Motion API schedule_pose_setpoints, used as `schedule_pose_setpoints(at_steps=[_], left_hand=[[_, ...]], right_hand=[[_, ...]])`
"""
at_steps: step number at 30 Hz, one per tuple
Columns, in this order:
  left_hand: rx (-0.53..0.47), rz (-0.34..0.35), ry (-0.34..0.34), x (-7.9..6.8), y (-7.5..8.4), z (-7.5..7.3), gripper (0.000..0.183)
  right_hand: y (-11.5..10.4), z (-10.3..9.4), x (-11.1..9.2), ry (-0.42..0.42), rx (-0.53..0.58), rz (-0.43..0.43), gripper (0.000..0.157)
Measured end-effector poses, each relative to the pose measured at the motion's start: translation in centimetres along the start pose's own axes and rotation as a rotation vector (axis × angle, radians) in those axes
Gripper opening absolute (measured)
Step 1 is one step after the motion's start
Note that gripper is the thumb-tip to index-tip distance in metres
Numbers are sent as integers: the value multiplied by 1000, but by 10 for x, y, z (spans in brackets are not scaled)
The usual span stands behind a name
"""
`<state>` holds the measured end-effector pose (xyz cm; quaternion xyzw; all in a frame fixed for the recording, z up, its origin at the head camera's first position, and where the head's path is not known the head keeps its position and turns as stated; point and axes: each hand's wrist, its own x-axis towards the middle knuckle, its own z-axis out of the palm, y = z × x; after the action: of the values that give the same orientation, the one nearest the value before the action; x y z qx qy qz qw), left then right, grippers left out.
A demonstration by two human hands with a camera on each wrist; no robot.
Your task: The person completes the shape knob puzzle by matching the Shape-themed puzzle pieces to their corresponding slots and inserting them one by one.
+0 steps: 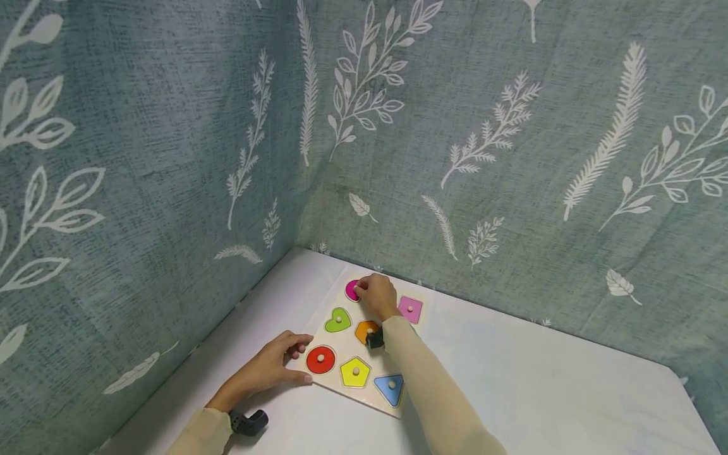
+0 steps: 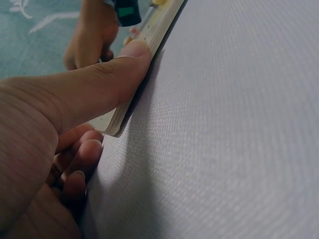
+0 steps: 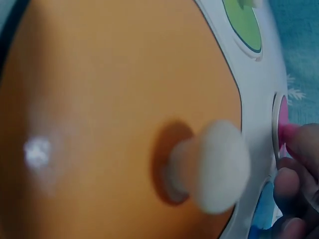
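Note:
A pale wooden knob puzzle board point(image 1: 337, 342) lies on the white table with coloured pieces in its recesses. My left hand point(image 1: 275, 363) grips the board's near left corner; in the left wrist view its thumb point(image 2: 117, 74) presses on the edge and the fingers curl beside the corner. Reaching over the board, my right hand point(image 1: 378, 294) pinches the knob of the rounded magenta puzzle piece point(image 1: 351, 291) at the far left. In the right wrist view, its fingertips are on the pink piece point(image 3: 283, 112). The piece looks seated in or right at its recess.
Nearby on the board are a green heart point(image 1: 334, 323), an orange piece point(image 1: 363, 330), a pink square point(image 1: 414, 312), a red circle point(image 1: 315, 364), a yellow pentagon point(image 1: 349, 379) and a blue triangle point(image 1: 389, 393). Leaf-patterned cloth point(image 1: 483, 208) hangs behind and left of the table.

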<state>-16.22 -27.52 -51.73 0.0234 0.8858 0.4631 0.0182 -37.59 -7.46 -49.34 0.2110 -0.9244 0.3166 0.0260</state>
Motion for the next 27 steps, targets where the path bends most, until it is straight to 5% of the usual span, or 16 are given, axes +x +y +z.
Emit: schedule_pose_setpoints(at_steps=[27], left_hand=[[0, 38, -52, 13, 8, 14, 83]], right_hand=[[23, -23, -10, -30, -115, -7, 17]])
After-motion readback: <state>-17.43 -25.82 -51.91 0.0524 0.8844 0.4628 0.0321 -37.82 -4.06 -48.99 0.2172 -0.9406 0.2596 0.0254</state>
